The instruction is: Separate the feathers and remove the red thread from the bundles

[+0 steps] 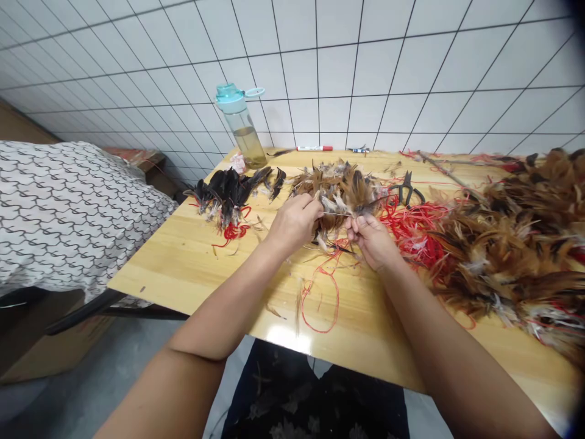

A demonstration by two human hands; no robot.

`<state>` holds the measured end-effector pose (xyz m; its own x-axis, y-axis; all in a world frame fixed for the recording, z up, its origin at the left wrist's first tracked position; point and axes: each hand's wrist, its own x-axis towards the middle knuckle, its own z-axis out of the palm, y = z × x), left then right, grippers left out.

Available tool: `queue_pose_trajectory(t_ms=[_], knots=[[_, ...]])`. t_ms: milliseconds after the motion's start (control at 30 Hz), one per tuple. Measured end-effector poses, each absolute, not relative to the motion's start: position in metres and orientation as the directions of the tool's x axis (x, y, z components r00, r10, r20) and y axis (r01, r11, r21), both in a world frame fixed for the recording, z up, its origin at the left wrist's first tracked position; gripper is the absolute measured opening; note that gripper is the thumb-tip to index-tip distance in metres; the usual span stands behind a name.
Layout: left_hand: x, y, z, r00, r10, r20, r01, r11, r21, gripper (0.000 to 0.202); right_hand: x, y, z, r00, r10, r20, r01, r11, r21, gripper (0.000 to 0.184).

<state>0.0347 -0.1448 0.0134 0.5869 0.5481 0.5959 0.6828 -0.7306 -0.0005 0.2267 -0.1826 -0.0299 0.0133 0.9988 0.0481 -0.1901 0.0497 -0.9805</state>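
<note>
My left hand (297, 221) is closed in a pinch on the end of a thin pale shaft. This shaft runs nearly level to the pinched fingertips of my right hand (373, 239) and looks like the quill of a dark feather (371, 206), whose tip points right. Just behind both hands lies a pile of brown feathers (320, 177). Red string (337, 305) trails toward me in a loop below the hands. A heap of red string (411, 228) sits to the right of my right hand, with black-handled cutters (406, 190) behind it.
A large heap of brown feathers (516, 244) covers the table's right side. Bundled black feathers (228, 192) lie left, before a bottle (247, 137) with a turquoise lid. A red-capped marker (315, 149) lies by the tiled wall (338, 73). Patterned cloth (77, 213) hangs at left.
</note>
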Motion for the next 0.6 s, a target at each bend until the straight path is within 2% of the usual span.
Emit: queue_pose_trajectory(t_ms=[200, 300, 367, 433, 533, 600], knots=[[0.036, -0.153, 0.018, 0.594, 0.565, 0.573, 0.647, -0.759, 0.077, 0.025, 0.232, -0.176, -0.039, 0.164, 0.986, 0.035, -0.016, 0.038, -0.999, 0.036], [0.043, -0.164, 0.019, 0.643, 0.523, 0.560, 0.572, -0.814, 0.103, 0.024, 0.233, -0.175, -0.041, 0.261, 0.959, 0.112, 0.271, 0.038, -0.962, 0.028], [0.050, -0.171, 0.018, 0.701, 0.461, 0.544, 0.503, -0.860, 0.081, 0.024, 0.233, -0.178, -0.037, 0.263, 0.934, 0.242, 0.579, 0.048, -0.814, 0.024], [0.056, -0.177, 0.016, 0.753, 0.384, 0.534, 0.436, -0.899, 0.032, 0.024, 0.230, -0.184, -0.030, 0.192, 0.926, 0.325, 0.825, 0.026, -0.564, 0.018], [0.062, -0.180, 0.013, 0.780, 0.293, 0.553, 0.374, -0.926, -0.038, 0.025, 0.226, -0.193, -0.018, 0.053, 0.954, 0.295, 0.976, 0.013, -0.218, 0.014], [0.062, -0.177, 0.014, 0.764, 0.284, 0.580, 0.378, -0.925, -0.045, 0.026, 0.224, -0.196, -0.012, -0.073, 0.961, 0.268, 0.994, 0.093, -0.062, 0.017]])
